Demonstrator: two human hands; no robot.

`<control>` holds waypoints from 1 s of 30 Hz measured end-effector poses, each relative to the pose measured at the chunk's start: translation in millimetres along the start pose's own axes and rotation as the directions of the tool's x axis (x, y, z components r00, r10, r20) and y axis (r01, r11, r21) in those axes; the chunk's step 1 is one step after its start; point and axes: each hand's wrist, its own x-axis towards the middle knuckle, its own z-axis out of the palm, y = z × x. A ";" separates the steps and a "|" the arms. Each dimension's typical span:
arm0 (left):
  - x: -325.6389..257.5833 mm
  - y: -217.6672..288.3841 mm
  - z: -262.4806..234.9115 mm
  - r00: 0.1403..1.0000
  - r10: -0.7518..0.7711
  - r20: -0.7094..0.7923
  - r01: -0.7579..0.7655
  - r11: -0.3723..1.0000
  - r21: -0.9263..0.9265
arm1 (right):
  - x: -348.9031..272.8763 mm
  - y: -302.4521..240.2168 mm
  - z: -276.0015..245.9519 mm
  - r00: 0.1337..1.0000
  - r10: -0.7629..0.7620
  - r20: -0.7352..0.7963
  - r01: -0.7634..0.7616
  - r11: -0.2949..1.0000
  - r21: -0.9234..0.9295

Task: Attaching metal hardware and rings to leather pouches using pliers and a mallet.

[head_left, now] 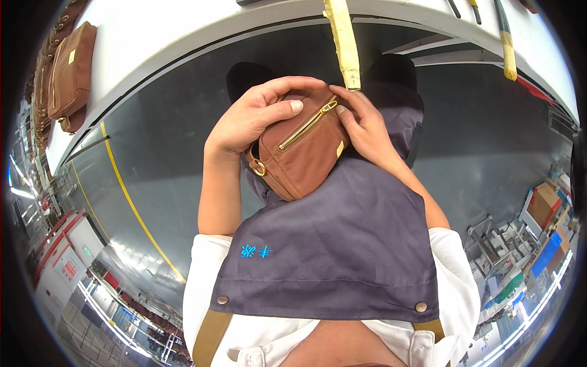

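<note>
A small brown bag (306, 156) rests tilted on my lap, against the dark apron (342, 238). A gold zipper (307, 126) runs slantwise across its upward face, its pull at the upper right end. On the bag's left side is a gold ring (259, 168); a small yellow tag (340, 148) sits at the right edge. My left hand (263, 113) is closed over the far left part, thumb on the leather, fingers along the far edge. My right hand (365, 125) grips the right far corner, thumb close to the zipper pull. The bag's underside is hidden.
Ahead curves a white table (183, 27), with a yellow-wrapped bar (342, 46) jutting over its near edge toward my hands. More brown bags (72, 70) stand at its left end. A yellow-handled tool (507, 52) lies at the right. Boxes (543, 205) stand farther right.
</note>
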 end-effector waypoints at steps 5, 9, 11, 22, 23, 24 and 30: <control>-3.2 -5.7 1.0 0.999 0.027 -0.031 -0.028 0.999 -0.029 | 1.9 -22.2 -15.5 0.957 -0.255 -0.140 0.237 0.963 -0.131; -1.5 -7.7 2.9 0.999 0.028 -0.020 -0.028 1.000 -0.010 | 7.5 -28.8 -16.4 0.959 -0.262 -0.108 0.259 0.965 -0.038; -1.9 -6.5 4.2 0.999 0.045 -0.014 -0.044 0.999 0.012 | 10.2 -23.1 -11.0 0.994 -0.072 -0.084 0.086 0.981 0.174; -2.9 -7.8 1.4 0.999 0.048 0.024 -0.048 0.999 0.021 | 14.4 -26.2 -8.2 0.997 -0.063 -0.039 0.066 0.995 0.070; -2.6 -7.9 1.3 0.998 0.060 0.020 -0.061 0.997 0.049 | 14.8 -26.0 -8.5 0.996 -0.077 -0.047 0.079 0.997 0.026; -2.6 -8.0 1.3 0.997 0.072 0.016 -0.073 0.994 0.077 | 14.8 -26.0 -9.2 0.996 -0.078 -0.045 0.080 0.997 0.025; -2.3 -7.4 -0.1 0.999 0.049 0.020 -0.050 0.997 0.050 | 12.0 -32.1 -16.5 0.999 0.028 -0.022 -0.025 0.993 0.115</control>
